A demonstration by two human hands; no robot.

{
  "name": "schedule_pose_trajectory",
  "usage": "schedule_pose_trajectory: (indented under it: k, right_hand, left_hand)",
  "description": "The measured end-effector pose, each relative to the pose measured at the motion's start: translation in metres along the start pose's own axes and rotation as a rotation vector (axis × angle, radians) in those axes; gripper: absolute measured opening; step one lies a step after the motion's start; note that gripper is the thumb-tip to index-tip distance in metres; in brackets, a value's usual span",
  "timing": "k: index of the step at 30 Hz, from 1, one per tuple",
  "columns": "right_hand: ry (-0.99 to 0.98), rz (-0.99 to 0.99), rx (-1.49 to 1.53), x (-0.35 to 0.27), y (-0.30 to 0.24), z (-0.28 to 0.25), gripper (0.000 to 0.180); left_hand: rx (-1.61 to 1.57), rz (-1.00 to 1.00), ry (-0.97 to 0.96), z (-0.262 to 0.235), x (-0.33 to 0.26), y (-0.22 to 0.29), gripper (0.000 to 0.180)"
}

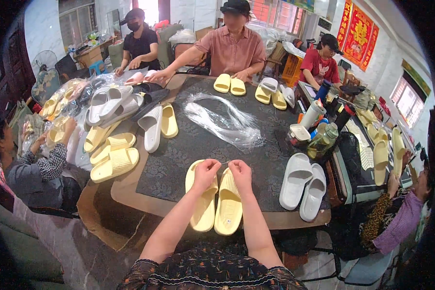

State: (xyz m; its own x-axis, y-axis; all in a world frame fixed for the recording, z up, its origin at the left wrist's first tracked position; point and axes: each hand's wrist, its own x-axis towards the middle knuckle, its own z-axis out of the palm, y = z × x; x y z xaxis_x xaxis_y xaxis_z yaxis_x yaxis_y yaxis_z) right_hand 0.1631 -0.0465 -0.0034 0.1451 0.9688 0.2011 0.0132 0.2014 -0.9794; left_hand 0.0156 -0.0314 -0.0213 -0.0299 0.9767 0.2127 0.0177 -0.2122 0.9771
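A pair of yellow slippers (216, 203) is laid side by side at the near table edge (145, 205). Above them, a thin clear strand (224, 163) is pinched between left hand (206, 172) and right hand (240, 172). A clear strand bundle (227, 121) is seen farther back.

Two bare forearms come up from the lower edge of the picture, with no sleeves reaching past the elbows. The left hand (206, 170) and the right hand (240, 171) wear no gloves, and no rings, watch or bracelet can be made out on them. Fingernails are too small to judge. At the bottom edge, the person's top (210, 270) shows: a dark fabric, close to black, covered in a small busy print of brown and tan flecks, with a paler scalloped line of trim running across it.
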Motion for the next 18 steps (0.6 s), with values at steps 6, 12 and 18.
schedule_pose_trajectory:
  k: [6, 12, 18]
  right_hand:
    - [-0.056, -0.031, -0.124, 0.0025, 0.0057, -0.0023, 0.013]
    - [-0.053, 0.010, -0.053, 0.0006, -0.0007, -0.0026, 0.012]
    - [0.030, 0.035, 0.048, 0.0009, 0.0016, -0.0045, 0.015]
  left_hand:
    - [0.018, 0.015, -0.009, 0.0001, -0.0006, 0.0047, 0.014]
    - [0.057, 0.042, -0.010, -0.0023, 0.0001, 0.0029, 0.016]
    - [0.056, 0.033, -0.016, 0.0006, -0.0017, 0.0070, 0.016]
